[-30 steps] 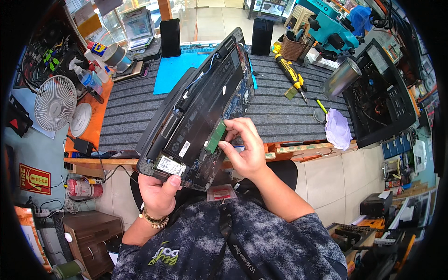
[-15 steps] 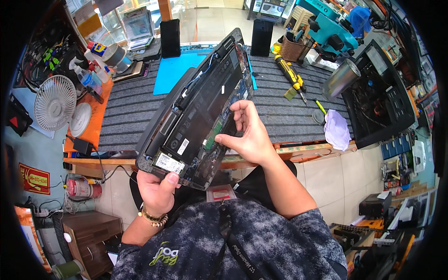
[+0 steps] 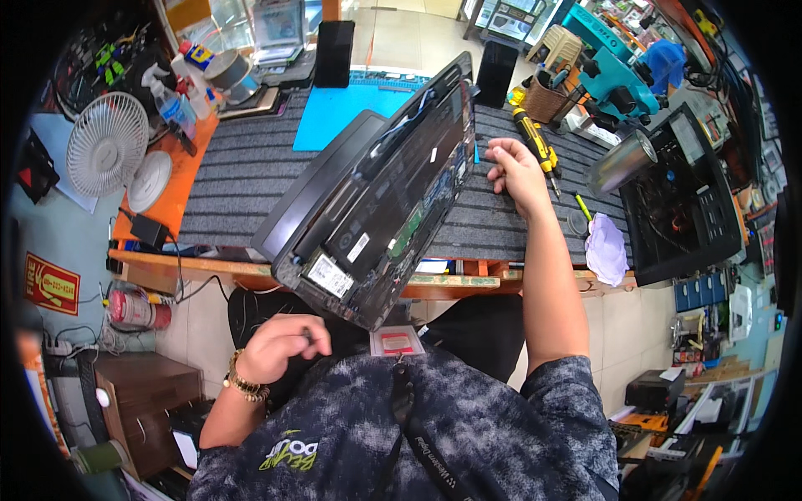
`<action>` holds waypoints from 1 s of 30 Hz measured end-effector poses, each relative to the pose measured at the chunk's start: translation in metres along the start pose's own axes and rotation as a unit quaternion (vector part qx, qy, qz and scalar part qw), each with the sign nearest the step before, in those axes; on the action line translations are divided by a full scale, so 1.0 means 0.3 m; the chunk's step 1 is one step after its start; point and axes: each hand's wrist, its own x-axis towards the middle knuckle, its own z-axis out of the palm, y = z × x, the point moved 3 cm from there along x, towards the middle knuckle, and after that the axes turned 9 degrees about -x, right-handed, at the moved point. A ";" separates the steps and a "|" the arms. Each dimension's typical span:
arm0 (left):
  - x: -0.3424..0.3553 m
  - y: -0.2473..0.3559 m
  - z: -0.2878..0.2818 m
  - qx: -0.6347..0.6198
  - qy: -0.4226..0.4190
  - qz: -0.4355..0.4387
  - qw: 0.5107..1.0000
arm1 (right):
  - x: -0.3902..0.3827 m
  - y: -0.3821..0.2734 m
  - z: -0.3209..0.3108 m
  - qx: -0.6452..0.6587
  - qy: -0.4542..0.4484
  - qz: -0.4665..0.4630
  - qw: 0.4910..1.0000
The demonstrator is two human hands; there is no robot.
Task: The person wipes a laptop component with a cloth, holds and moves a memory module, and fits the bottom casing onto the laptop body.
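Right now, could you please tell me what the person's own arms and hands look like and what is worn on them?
Both forearms are bare; short sleeves of a dark blue-grey mottled shirt end above the elbows. The left hand has a gold beaded bracelet at the wrist. The right hand wears no glove, and no ring or watch shows.

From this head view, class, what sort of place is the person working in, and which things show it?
Most likely an electronics repair shop. An opened laptop with its insides bared leans on a ribbed grey bench mat, a yellow-and-black screwdriver lies beside the right hand, and an opened computer case sits at the right.
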 end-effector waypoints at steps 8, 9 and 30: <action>0.090 -0.254 0.067 0.261 -0.084 -0.051 0.960 | 0.067 0.049 0.095 -0.025 0.001 -0.021 0.999; 0.110 -0.263 0.073 0.280 -0.076 -0.068 0.955 | 0.069 0.061 0.091 -0.034 0.009 -0.026 0.999; 0.210 -0.309 0.127 -0.069 0.011 -0.065 0.995 | 0.072 0.109 0.098 -0.032 -0.011 -0.111 0.993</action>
